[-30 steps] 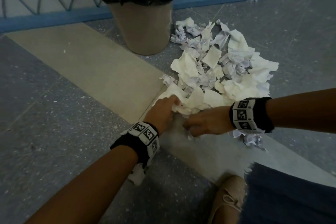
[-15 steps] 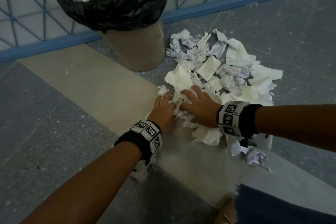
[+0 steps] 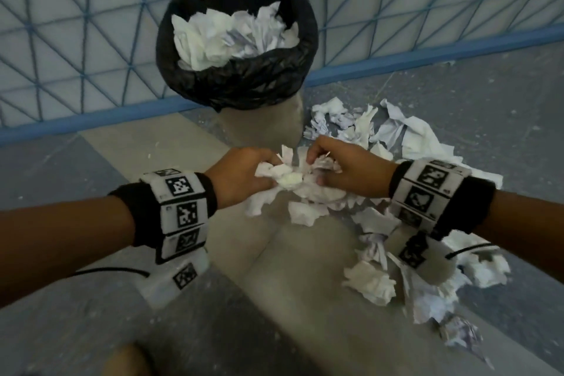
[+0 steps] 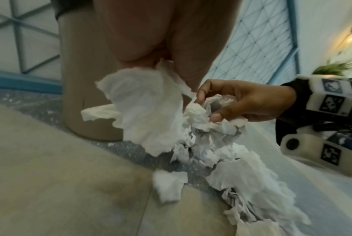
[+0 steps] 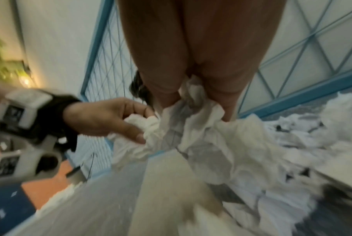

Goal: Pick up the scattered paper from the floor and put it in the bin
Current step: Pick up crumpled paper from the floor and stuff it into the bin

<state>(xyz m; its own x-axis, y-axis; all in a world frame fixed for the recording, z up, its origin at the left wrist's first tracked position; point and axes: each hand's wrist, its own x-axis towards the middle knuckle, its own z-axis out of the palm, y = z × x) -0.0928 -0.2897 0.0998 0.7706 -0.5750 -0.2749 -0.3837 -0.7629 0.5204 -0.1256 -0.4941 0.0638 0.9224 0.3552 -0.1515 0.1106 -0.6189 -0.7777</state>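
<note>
A bunch of crumpled white paper (image 3: 293,183) hangs above the floor, held between both hands. My left hand (image 3: 244,174) grips its left side, fingers curled into the paper (image 5: 143,126). My right hand (image 3: 345,168) grips the right side, thumb and fingers pinching folds (image 4: 217,108). Straight beyond the hands stands the bin (image 3: 262,125), lined with a black bag (image 3: 244,79) and heaped with white paper (image 3: 232,36). More torn and crumpled paper (image 3: 406,137) lies scattered on the floor to the right of the bin and under my right wrist (image 3: 375,284).
A blue lattice railing (image 3: 91,40) with a blue base bar runs behind the bin. The floor has a beige strip (image 3: 122,156) between grey speckled areas. A cable (image 3: 113,270) hangs from the left wrist device. Part of a shoe (image 3: 128,360) shows at the bottom edge.
Both hands pressed into the floor pile, closed round a bunch of paper and lifted it up toward the bin. The head view tilted up, bringing the bin's open top into sight.
</note>
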